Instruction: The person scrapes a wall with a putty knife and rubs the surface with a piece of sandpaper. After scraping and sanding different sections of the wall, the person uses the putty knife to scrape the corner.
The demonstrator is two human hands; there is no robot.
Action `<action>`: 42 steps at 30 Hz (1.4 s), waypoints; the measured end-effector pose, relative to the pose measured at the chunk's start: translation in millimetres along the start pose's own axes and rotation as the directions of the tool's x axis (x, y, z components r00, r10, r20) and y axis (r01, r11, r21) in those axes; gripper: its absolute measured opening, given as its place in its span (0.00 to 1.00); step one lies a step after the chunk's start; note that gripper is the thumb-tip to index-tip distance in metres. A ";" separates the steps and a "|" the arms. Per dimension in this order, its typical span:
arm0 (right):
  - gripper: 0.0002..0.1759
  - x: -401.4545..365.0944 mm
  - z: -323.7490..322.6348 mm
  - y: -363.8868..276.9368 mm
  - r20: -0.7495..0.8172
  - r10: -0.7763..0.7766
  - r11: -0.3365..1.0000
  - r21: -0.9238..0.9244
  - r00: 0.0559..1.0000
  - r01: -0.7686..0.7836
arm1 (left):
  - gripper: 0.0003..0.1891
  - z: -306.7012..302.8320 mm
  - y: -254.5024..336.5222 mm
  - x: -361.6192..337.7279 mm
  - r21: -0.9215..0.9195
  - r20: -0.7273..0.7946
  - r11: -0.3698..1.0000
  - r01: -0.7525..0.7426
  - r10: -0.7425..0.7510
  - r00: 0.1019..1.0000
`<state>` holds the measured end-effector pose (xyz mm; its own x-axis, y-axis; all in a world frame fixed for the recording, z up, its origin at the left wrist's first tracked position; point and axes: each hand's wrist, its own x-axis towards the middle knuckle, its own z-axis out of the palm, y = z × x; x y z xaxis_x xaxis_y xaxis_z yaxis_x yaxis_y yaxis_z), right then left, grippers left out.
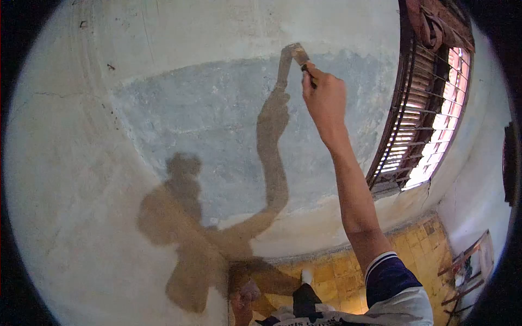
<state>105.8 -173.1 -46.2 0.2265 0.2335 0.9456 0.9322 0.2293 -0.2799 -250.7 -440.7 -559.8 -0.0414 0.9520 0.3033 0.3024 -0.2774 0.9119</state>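
Observation:
My right hand [326,95] is stretched up and closed around the handle of a putty knife [300,55]. Its flat blade meets the wall [228,32] at the upper edge of a rough blue-grey patch [217,119]. Pale, worn coating surrounds that patch. Low in the view, my left hand [241,303] hangs near my body, close to the wall corner. It seems closed around a small pinkish thing [250,290], too blurred to name.
A barred window [421,108] with wooden slats and a bunched cloth [433,32] stands to the right. Yellow tiles [340,271] cover the floor below. A wooden frame-like object [473,266] leans at lower right. My shadow [187,233] falls across the wall.

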 end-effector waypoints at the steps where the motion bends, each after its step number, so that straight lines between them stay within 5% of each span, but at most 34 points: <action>1: 0.13 1.9 5.0 2.5 0.004 0.007 1.000 -0.026 1.000 -0.007 | 0.10 -0.2 4.9 3.4 -0.049 0.010 0.999 0.002 -0.002 1.000; 16: 0.14 4.4 -2.2 -8.9 -0.007 0.000 1.000 0.003 1.000 0.000 | 0.19 -6.1 66.8 -11.7 -0.673 0.092 0.720 0.169 -0.146 0.985; 19: 0.14 -5.4 -17.2 -14.9 0.011 0.062 0.997 0.045 0.998 -0.062 | 0.21 -1.2 66.7 12.4 -0.934 0.276 0.259 0.246 0.086 0.957; 26: 0.16 -4.8 -11.8 -1.2 0.073 0.030 0.999 -0.045 0.997 -0.027 | 0.19 41.5 72.0 9.7 -0.715 -0.083 0.699 -0.012 -0.067 0.994; 29: 0.16 -8.4 -18.3 1.6 0.107 0.037 0.997 -0.069 0.994 -0.030 | 0.16 53.3 87.2 11.0 -0.523 -0.196 0.852 0.023 -0.146 0.970; 31: 0.16 -1.1 -6.2 8.6 0.137 0.001 0.998 -0.062 0.991 0.007 | 0.12 59.9 120.6 12.4 -0.417 -0.188 0.889 0.190 -0.288 0.939; 37: 0.17 -2.7 -30.6 10.3 0.165 0.021 0.999 -0.034 0.986 -0.016 | 0.12 81.2 112.0 15.3 -0.350 -0.107 0.869 0.350 -0.409 0.906; 42: 0.18 6.3 -15.2 31.7 0.146 -0.025 1.000 0.008 0.989 0.024 | 0.12 107.4 110.3 8.3 -0.477 -0.171 0.855 0.203 -0.317 0.933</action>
<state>141.0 -178.7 -46.6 0.1597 0.3637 0.9177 0.9350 0.2424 -0.2587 -115.5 -449.5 -486.5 -0.2968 0.9540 0.0413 -0.2045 -0.1057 0.9732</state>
